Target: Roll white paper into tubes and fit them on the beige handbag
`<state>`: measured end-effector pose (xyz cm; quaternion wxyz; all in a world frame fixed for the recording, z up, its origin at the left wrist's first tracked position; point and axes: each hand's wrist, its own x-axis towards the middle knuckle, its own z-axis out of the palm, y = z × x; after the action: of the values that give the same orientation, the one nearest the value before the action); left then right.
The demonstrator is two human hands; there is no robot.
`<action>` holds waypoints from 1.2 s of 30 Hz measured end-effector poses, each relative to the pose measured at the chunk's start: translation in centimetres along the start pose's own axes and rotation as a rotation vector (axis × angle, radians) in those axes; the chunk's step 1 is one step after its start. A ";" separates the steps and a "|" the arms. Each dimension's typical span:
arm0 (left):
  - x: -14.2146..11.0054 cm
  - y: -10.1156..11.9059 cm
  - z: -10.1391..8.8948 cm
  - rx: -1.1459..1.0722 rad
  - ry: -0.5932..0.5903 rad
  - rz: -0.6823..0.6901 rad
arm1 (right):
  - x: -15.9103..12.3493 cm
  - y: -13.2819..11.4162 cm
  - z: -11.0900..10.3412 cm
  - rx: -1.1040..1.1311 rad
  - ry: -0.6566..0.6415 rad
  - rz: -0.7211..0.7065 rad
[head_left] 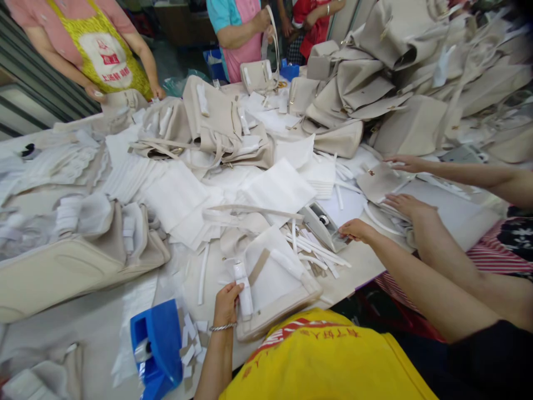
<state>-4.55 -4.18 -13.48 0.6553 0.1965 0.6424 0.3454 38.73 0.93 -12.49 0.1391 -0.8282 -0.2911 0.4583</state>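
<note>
While people (106, 53) lined the table (100, 316) at frame top, our left hand (227, 303) pinched a white roll (245, 297), our right hand (357, 230) a dispenser (320, 222).

Beige bag (29, 383) at lower left, blurred and cut by edge

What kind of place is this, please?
Probably a handbag workshop, perhaps its packing area: many similar beige handbags are heaped up, white sheets lie about, and a blue tape dispenser stands nearby.
</note>
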 end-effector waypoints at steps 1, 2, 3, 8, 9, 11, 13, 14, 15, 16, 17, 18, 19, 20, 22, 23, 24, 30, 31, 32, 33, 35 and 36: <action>0.0 0.0 0.0 -0.001 -0.002 0.003 | 0.1 0.0 0.2 0.010 -0.010 0.008; 0.0 0.0 0.0 0.000 -0.004 0.008 | 0.2 0.0 0.3 0.022 -0.015 0.011; 0.1 -0.1 0.0 0.002 -0.002 0.014 | 0.2 0.1 0.2 0.033 -0.017 0.008; 0.6 -0.4 -0.1 0.010 0.019 0.031 | -1.1 1.9 -1.3 0.266 -0.103 -0.112; 0.7 -0.5 -0.2 0.011 0.019 0.031 | -1.5 2.6 -1.7 0.339 -0.124 -0.139; 0.9 -0.5 -0.2 0.009 0.013 0.030 | -2.6 4.1 -2.4 0.442 -0.150 -0.166; 1.0 -0.6 -0.3 0.001 0.006 0.029 | -3.5 5.8 -2.6 0.473 -0.164 -0.153; 1.0 -0.6 -0.2 -0.003 0.004 0.030 | -3.8 6.6 -2.6 0.472 -0.167 -0.139; 1.0 -0.6 -0.2 -0.005 0.004 0.030 | -4.0 7.4 -2.3 0.466 -0.163 -0.127; 1.0 -0.6 -0.2 -0.006 0.003 0.030 | -4.0 8.1 -2.0 0.456 -0.158 -0.117; 1.0 -0.6 -0.2 -0.003 0.001 0.031 | -3.8 8.7 -1.5 0.443 -0.149 -0.114; 1.0 -0.7 -0.3 0.000 -0.001 0.034 | -3.5 9.1 -1.0 0.426 -0.133 -0.118; 1.1 -0.7 -0.3 0.004 -0.002 0.037 | -3.0 9.4 -0.6 0.402 -0.112 -0.129; 1.2 -0.8 -0.4 0.008 -0.003 0.040 | -2.4 9.6 -0.2 0.363 -0.084 -0.148; 1.5 -0.9 -0.5 0.015 -0.006 0.042 | -1.2 10.0 0.1 0.210 0.009 -0.204; 1.5 -0.9 -0.5 0.017 -0.005 0.040 | -0.7 10.2 -0.1 0.092 0.082 -0.235; 1.5 -0.8 -0.5 0.018 0.001 0.040 | -0.4 10.5 -0.5 -0.031 0.155 -0.263; 0.1 -0.5 -0.1 0.055 -0.033 0.090 | -3.7 8.5 -0.6 -0.220 0.155 -0.350; 0.1 -0.6 -0.1 0.055 -0.022 0.092 | -5.0 6.8 0.6 -0.146 0.071 -0.403; 0.2 -0.7 -0.2 0.053 -0.008 0.093 | -6.4 4.7 2.3 -0.082 -0.054 -0.449; 0.4 -0.9 -0.3 0.048 0.010 0.091 | -7.9 2.4 4.3 -0.053 -0.185 -0.495; 0.7 -1.4 -0.5 0.039 0.032 0.087 | -11.0 -2.2 9.4 -0.058 -0.427 -0.598; 0.8 -1.6 -0.6 0.031 0.040 0.085 | -12.3 -4.1 12.2 -0.084 -0.529 -0.659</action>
<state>-4.86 -4.81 -15.20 0.6237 0.2270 0.6518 0.3668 21.99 -3.79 -8.66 0.1647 -0.5497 -0.5845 0.5737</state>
